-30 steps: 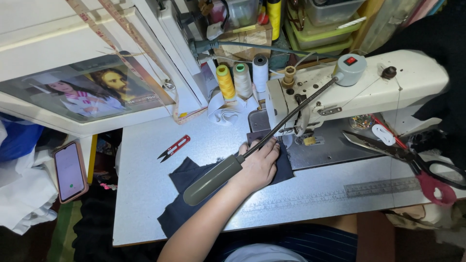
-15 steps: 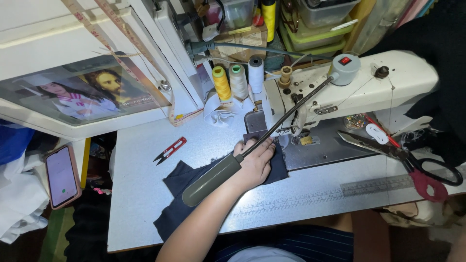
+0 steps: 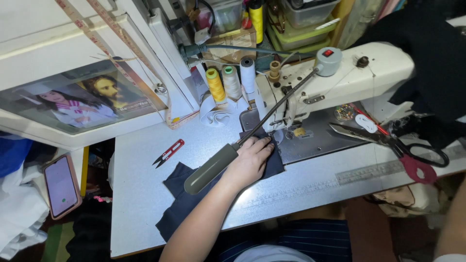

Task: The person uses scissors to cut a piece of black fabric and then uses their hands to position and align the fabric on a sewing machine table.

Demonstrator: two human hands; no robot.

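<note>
My left hand (image 3: 250,161) lies flat on a piece of dark navy fabric (image 3: 184,204), fingers pointing at the needle area of the white sewing machine (image 3: 369,73). The fabric runs from under the presser foot down over the table's front edge. An olive-green gooseneck lamp head (image 3: 208,170) hangs just over my left wrist. My right hand is out of view; only a bit of arm (image 3: 451,228) shows at the lower right edge.
Large scissors with a red and a black handle (image 3: 403,150) lie on the machine bed at the right. Red thread snips (image 3: 169,153) lie left of the fabric. Thread cones (image 3: 228,82) stand behind. A phone (image 3: 60,187) lies at far left. A ruler strip (image 3: 369,172) runs along the table.
My left hand stays flat on the dark fabric by the needle. Only the view has shifted a little.
</note>
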